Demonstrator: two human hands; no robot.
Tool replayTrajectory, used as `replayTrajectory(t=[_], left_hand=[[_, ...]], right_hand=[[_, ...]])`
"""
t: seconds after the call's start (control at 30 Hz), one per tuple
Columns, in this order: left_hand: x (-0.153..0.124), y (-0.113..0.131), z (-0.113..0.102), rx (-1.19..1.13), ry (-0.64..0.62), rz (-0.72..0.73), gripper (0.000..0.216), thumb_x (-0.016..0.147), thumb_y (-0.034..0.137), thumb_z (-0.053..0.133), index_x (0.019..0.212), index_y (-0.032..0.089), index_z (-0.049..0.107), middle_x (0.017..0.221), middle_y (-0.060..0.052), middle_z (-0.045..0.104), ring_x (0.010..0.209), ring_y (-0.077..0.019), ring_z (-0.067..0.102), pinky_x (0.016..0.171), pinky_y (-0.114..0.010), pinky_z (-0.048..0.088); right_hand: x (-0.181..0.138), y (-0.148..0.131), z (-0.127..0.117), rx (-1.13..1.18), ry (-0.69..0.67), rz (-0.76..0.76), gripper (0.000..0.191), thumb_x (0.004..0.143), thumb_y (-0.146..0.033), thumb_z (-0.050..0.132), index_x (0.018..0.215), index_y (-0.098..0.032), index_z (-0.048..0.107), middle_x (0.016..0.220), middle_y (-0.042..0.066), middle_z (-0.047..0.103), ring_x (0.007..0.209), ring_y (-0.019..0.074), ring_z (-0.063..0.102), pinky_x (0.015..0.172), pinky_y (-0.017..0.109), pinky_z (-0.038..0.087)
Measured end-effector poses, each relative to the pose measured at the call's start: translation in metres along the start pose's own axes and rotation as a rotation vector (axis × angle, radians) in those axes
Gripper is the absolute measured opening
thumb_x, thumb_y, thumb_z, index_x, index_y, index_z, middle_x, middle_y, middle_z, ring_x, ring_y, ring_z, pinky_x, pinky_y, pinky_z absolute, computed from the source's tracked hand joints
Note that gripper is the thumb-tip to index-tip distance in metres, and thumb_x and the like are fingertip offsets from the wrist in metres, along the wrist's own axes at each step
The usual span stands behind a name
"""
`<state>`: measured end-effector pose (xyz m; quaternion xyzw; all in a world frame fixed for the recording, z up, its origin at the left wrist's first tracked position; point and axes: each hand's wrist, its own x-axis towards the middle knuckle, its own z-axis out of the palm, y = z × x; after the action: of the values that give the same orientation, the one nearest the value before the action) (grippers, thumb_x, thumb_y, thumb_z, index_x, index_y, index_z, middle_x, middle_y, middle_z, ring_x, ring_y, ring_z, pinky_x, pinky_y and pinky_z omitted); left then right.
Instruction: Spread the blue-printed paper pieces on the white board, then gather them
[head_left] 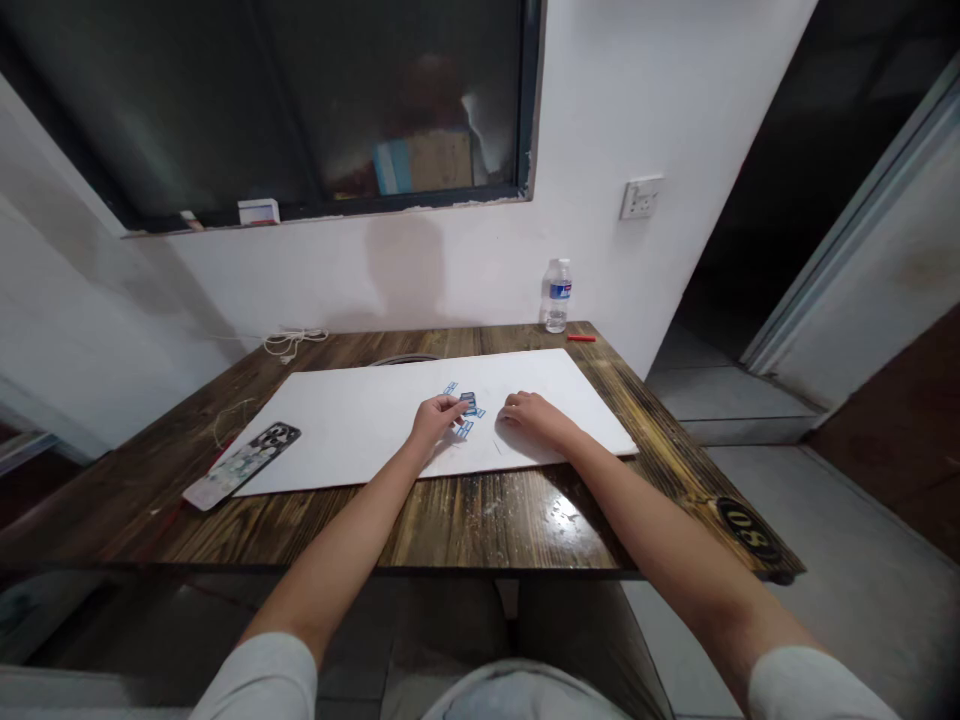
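My left hand (439, 418) pinches a small flat dark-blue piece (468, 402) between thumb and fingertips, just over the white board (337, 420). Around that hand, small blue pieces with pale rectangles lie on the board: one blue piece (450, 388) behind the fingers and another blue piece (465, 430) in front of them. My right hand (529, 413) rests on the board to the right, its fingers curled down and together. Whatever its fingertips hold, if anything, is hidden. A thin dark sliver (497, 447) lies in front of it.
The board lies on a dark wooden table (480, 520). A phone (244, 465) overlaps its left end. At the back stand a water bottle (556, 297) and, beside it, a red stick-like object (581, 338). A white cable (292, 342) lies at the back left. A round "80" plate (748, 527) marks the right corner.
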<state>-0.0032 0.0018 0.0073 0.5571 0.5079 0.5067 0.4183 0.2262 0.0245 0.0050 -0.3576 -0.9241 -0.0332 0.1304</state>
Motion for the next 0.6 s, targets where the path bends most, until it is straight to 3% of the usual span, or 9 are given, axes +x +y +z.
replayTrajectory(t=[0.17, 0.3, 0.47, 0.6], left_hand=[[0.003, -0.004, -0.001, 0.002, 0.005, 0.005, 0.039, 0.06, 0.049, 0.08, 0.071, 0.013, 0.07, 0.055, -0.002, 0.063, 0.052, -0.0114, 0.053, 0.053, -0.023, 0.039], [0.003, -0.004, -0.001, 0.011, -0.004, 0.017, 0.038, 0.061, 0.049, 0.079, 0.071, 0.014, 0.07, 0.055, -0.002, 0.062, 0.051, -0.0115, 0.052, 0.053, -0.024, 0.038], [0.001, -0.002, 0.0, 0.042, -0.044, 0.043, 0.038, 0.062, 0.05, 0.078, 0.068, 0.014, 0.068, 0.054, -0.001, 0.061, 0.05, -0.0117, 0.051, 0.052, -0.024, 0.036], [0.001, -0.003, 0.001, 0.066, -0.077, 0.074, 0.038, 0.063, 0.05, 0.078, 0.064, 0.014, 0.065, 0.054, 0.0, 0.061, 0.05, -0.0121, 0.053, 0.053, -0.024, 0.038]], right_hand=[[0.001, 0.002, -0.002, -0.008, 0.029, 0.032, 0.015, 0.09, -0.017, 0.057, 0.092, -0.016, 0.072, 0.097, 0.011, 0.067, 0.087, 0.0208, 0.059, 0.076, 0.03, 0.038], [0.0, 0.002, -0.006, 0.053, 0.21, 0.062, 0.01, 0.086, -0.018, 0.065, 0.083, -0.018, 0.075, 0.103, 0.011, 0.064, 0.094, 0.023, 0.056, 0.077, 0.032, 0.038], [0.004, -0.004, -0.008, 0.366, 0.425, 0.042, 0.009, 0.08, -0.027, 0.075, 0.074, -0.022, 0.077, 0.09, 0.008, 0.066, 0.086, 0.0207, 0.055, 0.078, 0.033, 0.042], [0.008, -0.013, -0.004, 0.768, 0.375, 0.071, 0.027, 0.079, -0.048, 0.072, 0.073, -0.022, 0.076, 0.07, 0.004, 0.067, 0.068, 0.0169, 0.058, 0.064, 0.029, 0.043]])
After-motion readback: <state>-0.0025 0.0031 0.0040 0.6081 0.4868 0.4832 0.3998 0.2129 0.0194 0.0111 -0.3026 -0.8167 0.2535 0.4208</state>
